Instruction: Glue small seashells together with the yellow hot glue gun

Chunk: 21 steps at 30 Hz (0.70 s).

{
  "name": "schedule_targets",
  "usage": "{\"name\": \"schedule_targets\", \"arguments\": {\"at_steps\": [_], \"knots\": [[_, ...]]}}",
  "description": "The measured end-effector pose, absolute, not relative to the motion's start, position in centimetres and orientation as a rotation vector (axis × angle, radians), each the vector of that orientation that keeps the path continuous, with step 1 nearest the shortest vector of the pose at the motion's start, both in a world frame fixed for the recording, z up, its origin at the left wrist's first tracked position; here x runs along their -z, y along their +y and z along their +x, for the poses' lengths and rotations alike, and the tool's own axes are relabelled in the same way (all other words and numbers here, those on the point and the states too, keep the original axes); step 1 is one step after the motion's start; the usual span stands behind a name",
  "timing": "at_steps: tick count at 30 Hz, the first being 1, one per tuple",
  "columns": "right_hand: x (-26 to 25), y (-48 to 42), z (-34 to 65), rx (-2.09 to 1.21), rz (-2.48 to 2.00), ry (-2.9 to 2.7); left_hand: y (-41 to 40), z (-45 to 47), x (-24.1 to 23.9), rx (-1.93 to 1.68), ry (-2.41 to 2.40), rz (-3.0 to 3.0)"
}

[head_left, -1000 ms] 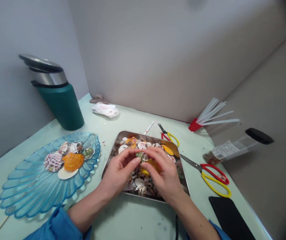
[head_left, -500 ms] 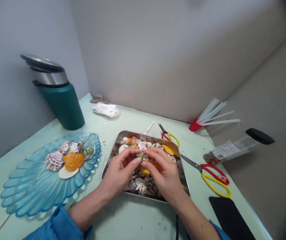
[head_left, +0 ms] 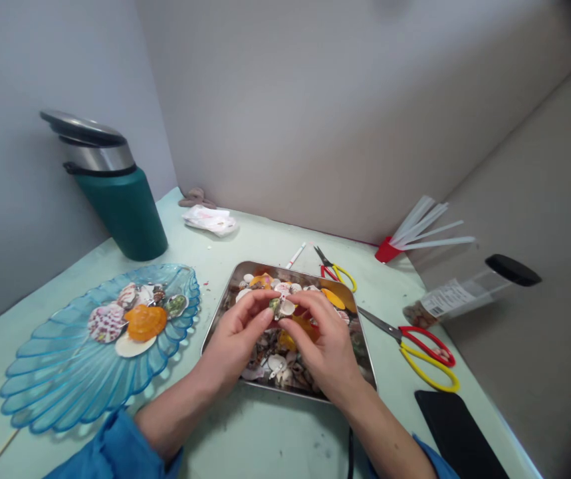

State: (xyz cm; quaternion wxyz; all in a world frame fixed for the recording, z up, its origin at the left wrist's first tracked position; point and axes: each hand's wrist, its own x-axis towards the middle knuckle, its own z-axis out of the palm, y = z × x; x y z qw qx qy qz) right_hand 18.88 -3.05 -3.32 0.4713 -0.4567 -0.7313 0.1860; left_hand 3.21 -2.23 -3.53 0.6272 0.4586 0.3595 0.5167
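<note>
Between the fingertips of both hands is a small green-and-white seashell (head_left: pixel 281 307), held above a metal tray (head_left: pixel 245 267) full of mixed shells. My left hand (head_left: pixel 238 336) pinches its greenish left side with thumb and fingers. On the paler right side, my right hand (head_left: pixel 325 339) grips with thumb and fingertips. White, orange and small spiral shells fill the tray below, partly hidden by my hands. To the left, a blue scalloped glass dish (head_left: pixel 66 379) bears an orange shell (head_left: pixel 146 323), a purple-speckled shell (head_left: pixel 107 324), a green shell (head_left: pixel 177 305) and some others.
A green bottle (head_left: pixel 130 213) stands at the back left near a white plastic bundle (head_left: pixel 210 220). On the right lie large scissors (head_left: pixel 427 346), small scissors (head_left: pixel 335 269), a black phone-like slab (head_left: pixel 457 432) and a tilted clear jar (head_left: pixel 464 296). A red cup (head_left: pixel 389 249) holds white sticks.
Both hands have shifted slightly left. The shell between the fingertips has turned, and more of its pale side now shows. The dish and tray contents look unchanged.
</note>
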Motion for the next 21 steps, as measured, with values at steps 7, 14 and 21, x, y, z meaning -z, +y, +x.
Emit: {"name": "schedule_targets", "arguments": {"at_steps": [7,14,21], "knots": [[3.37,-3.09,18.91,-0.370,-1.126,-1.762,-2.28,3.26,3.61,-1.173,0.815,1.105],[3.32,-3.16,18.80,-0.395,-1.114,-1.783,-2.16,3.21,3.17,-1.149,0.859,1.145],[3.22,-3.26,18.75,-0.424,-1.052,-1.833,-2.15,3.29,3.36,-1.150,0.914,1.160]]}}
